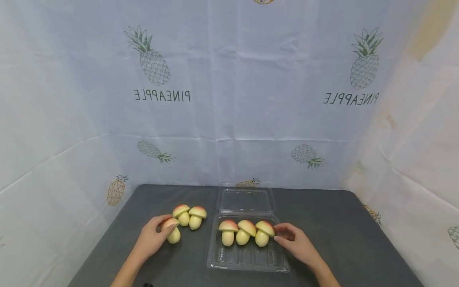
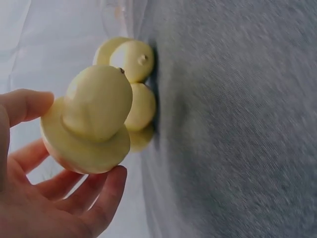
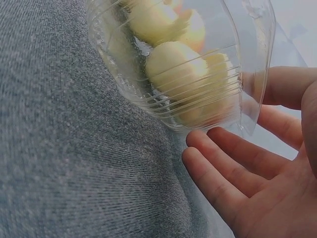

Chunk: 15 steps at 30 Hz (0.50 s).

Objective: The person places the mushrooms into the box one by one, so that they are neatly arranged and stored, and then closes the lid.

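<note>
My left hand point(image 1: 152, 238) grips a pale yellow toy mushroom point(image 2: 99, 101) by its red-tinged cap, thumb on one side and fingers on the other. In the left wrist view its rounded stem points away from the palm. Two similar mushrooms point(image 1: 195, 217) lie just beyond that hand on the dark table. A clear plastic container point(image 1: 247, 263) stands in the middle, with three mushrooms point(image 1: 228, 233) side by side inside. At its right edge is my right hand point(image 1: 295, 244), thumb and fingers spread, fingertips right at the wall and rim. No mushroom is in this hand.
The container's hinged lid point(image 1: 246, 200) lies open toward the back. A dark grey cloth-like surface covers the table point(image 1: 319, 215). White curtains point(image 1: 247, 99) printed with pineapples close off the back and both sides.
</note>
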Motion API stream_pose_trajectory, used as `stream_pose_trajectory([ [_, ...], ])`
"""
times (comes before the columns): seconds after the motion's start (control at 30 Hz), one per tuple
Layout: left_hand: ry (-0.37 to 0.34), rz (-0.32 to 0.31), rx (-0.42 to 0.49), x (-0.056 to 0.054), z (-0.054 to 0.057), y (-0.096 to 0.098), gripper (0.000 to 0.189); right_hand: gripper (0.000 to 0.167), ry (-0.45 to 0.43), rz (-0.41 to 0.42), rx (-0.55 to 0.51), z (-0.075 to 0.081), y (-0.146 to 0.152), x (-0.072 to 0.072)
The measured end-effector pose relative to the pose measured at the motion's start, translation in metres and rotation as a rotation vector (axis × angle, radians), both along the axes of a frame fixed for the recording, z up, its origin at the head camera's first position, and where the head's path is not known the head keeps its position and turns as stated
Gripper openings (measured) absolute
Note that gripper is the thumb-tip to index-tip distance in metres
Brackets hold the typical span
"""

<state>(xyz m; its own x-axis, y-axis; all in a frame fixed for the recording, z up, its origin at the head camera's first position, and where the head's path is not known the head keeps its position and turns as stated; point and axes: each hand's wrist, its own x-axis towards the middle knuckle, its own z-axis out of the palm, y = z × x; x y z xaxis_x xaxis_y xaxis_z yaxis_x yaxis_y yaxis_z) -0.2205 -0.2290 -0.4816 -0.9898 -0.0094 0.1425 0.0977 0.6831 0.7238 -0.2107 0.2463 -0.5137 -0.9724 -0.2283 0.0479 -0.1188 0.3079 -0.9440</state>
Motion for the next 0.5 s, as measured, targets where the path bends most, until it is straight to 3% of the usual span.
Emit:
stream_pose_trajectory([
  [0.5,0.104,-0.076,0.084,-0.002,0.003,0.034,0.044,0.044,-0.013,-0.003,0.008,0.0,0.0,0.0],
])
